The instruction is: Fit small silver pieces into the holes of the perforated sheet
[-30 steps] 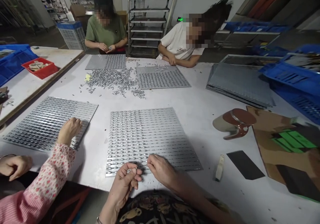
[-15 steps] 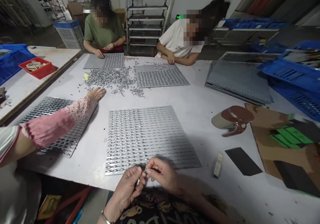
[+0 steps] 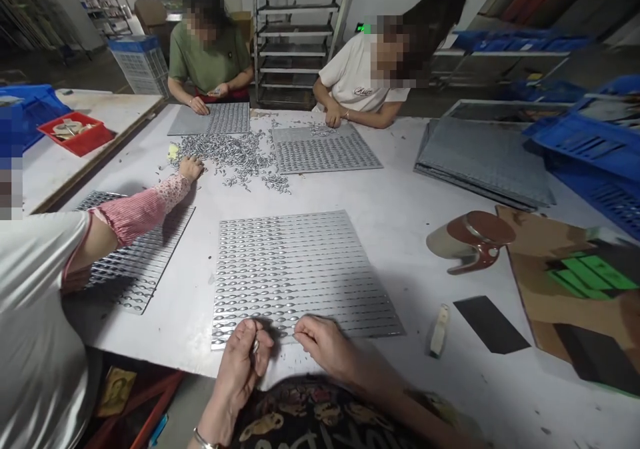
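A square metal tray with rows of small silver pieces lies on the white table in front of me. My left hand is at its near edge, fingers curled around small silver pieces. My right hand rests on the tray's near edge, fingertips pinched and pressed to the bottom row; what they hold is too small to see. A heap of loose silver pieces lies farther up the table.
A co-worker's pink-sleeved arm reaches over a second tray to the heap. Two people sit opposite with their own trays. Stacked grey sheets, blue crates, a brown dispenser and cardboard lie to the right.
My hands met, then parted; the right hand went back to the tray's bottom row. The co-worker's arm reached from the left tray up to the loose heap.
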Tool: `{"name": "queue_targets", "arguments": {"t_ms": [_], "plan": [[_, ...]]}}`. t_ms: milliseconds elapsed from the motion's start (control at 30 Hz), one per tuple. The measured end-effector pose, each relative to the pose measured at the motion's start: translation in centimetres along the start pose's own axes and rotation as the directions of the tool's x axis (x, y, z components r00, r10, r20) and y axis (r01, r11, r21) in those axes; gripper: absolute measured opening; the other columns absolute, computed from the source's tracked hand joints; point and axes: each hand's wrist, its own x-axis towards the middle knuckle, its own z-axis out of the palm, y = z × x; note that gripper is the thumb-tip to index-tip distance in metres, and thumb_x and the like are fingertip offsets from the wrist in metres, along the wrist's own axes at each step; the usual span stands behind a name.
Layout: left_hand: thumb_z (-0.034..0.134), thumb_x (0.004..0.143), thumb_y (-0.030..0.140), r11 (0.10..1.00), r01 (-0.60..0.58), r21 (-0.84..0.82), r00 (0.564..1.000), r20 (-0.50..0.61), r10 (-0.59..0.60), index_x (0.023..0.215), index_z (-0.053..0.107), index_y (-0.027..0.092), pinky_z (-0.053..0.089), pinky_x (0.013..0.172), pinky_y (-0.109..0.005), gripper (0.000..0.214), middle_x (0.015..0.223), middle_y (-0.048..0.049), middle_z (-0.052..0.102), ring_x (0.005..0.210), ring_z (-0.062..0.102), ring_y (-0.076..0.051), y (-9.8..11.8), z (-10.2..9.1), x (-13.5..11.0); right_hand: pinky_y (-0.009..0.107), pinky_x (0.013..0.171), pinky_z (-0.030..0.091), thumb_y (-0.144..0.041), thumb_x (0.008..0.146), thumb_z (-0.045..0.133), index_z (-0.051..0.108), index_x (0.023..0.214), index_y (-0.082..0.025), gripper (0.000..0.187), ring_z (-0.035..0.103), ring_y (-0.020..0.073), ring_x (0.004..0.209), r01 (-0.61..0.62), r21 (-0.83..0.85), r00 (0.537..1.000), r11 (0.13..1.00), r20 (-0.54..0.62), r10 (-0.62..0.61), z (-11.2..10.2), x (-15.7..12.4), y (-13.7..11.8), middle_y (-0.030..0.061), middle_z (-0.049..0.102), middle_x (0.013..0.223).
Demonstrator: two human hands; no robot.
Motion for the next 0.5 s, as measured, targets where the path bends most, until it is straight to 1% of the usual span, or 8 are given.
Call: {"name": "queue_targets", "arguments": {"t_ms": [100,133,200,267,333,400,433,500], "plan": [[0.095,0.067,0.06,0.998,-0.003,0.067,0.999,0.038,0.0,0.084,0.07,0.015,0.022,0.036,-0.016,0.055,0.057,0.0051,0.062,0.039,0.035,-0.002,-0.2,0.0,0.0,0.028,0.073,0.044,-0.015,0.096,0.055,0.06,0.081,-0.024,0.018,0.066,0.0192,0.079,0.016,-0.071,0.999,0.997,-0.027,-0.018,0.7,0.3,0.6,0.0012,0.071,0.08],[0.096,0.066,0.06,0.997,-0.006,0.072,0.999,0.046,0.002,0.083,0.071,0.014,0.021,0.037,-0.016,0.055,0.055,0.0063,0.059,0.039,0.033,-0.001,-0.2,0.0,-0.1,0.028,0.072,0.043,-0.015,0.095,0.056,0.06,0.083,-0.024,0.015,0.066,0.0193,0.077,0.008,-0.071,0.999,0.997,-0.031,-0.01,0.8,0.4,0.7,0.001,0.07,0.079],[0.098,0.064,0.058,0.998,0.002,0.067,0.998,0.058,-0.006,0.083,0.074,0.013,0.024,0.04,-0.015,0.054,0.054,0.007,0.055,0.042,0.035,-0.001,-0.1,0.0,-0.2,0.028,0.067,0.041,-0.017,0.093,0.06,0.06,0.089,-0.024,0.007,0.064,0.0189,0.071,-0.033,-0.02,0.999,0.999,-0.035,0.032,0.7,0.4,0.9,-0.0011,0.067,0.073],[0.101,0.061,0.053,0.997,0.042,0.058,0.997,0.069,-0.046,0.087,0.077,0.013,0.031,0.045,-0.014,0.054,0.058,0.0045,0.06,0.048,0.043,-0.003,0.0,0.1,-0.5,0.027,0.062,0.04,-0.023,0.093,0.063,0.061,0.092,-0.024,0.003,0.061,0.0181,0.065,-0.079,0.084,0.995,0.993,-0.049,0.083,0.2,0.2,0.5,-0.0037,0.063,0.067],[0.104,0.058,0.048,0.995,0.081,0.061,0.992,0.092,-0.087,0.093,0.078,0.013,0.035,0.048,-0.014,0.055,0.066,0.0009,0.068,0.052,0.047,-0.003,-0.1,0.2,-0.7,0.027,0.062,0.042,-0.027,0.094,0.062,0.062,0.091,-0.024,0.004,0.061,0.0177,0.063,-0.078,0.199,0.995,0.977,-0.045,0.088,-0.4,-0.2,-0.4,-0.004,0.062,0.066],[0.104,0.057,0.046,0.993,0.087,0.075,0.987,0.129,-0.096,0.088,0.075,0.015,0.029,0.044,-0.015,0.053,0.071,0.0004,0.071,0.048,0.042,-0.002,-0.5,0.4,-0.7,0.027,0.066,0.047,-0.028,0.094,0.063,0.068,0.095,-0.024,0.006,0.066,0.0185,0.072,-0.015,0.281,1.0,0.959,-0.014,0.02,-0.7,-0.6,-1.5,-0.0007,0.069,0.076],[0.103,0.058,0.048,0.994,0.079,0.078,0.985,0.15,-0.09,0.083,0.072,0.016,0.024,0.041,-0.015,0.051,0.067,0.0024,0.068,0.045,0.036,-0.001,-0.7,0.6,-0.6,0.027,0.07,0.05,-0.029,0.094,0.065,0.071,0.099,-0.024,0.009,0.068,0.0192,0.079,0.033,0.305,0.999,0.952,0.002,-0.035,-0.8,-0.7,-1.9,0.0014,0.073,0.085],[0.1,0.061,0.054,0.993,0.082,0.082,0.978,0.187,-0.096,0.072,0.063,0.018,0.016,0.039,-0.017,0.053,0.054,0.0082,0.055,0.042,0.025,-0.001,-1.3,0.8,-0.3,0.027,0.076,0.051,-0.029,0.094,0.066,0.074,0.103,-0.024,0.013,0.069,0.0198,0.089,0.112,0.32,0.993,0.941,0.005,-0.12,-0.6,-0.7,-2.6,0.0035,0.074,0.096]]}}
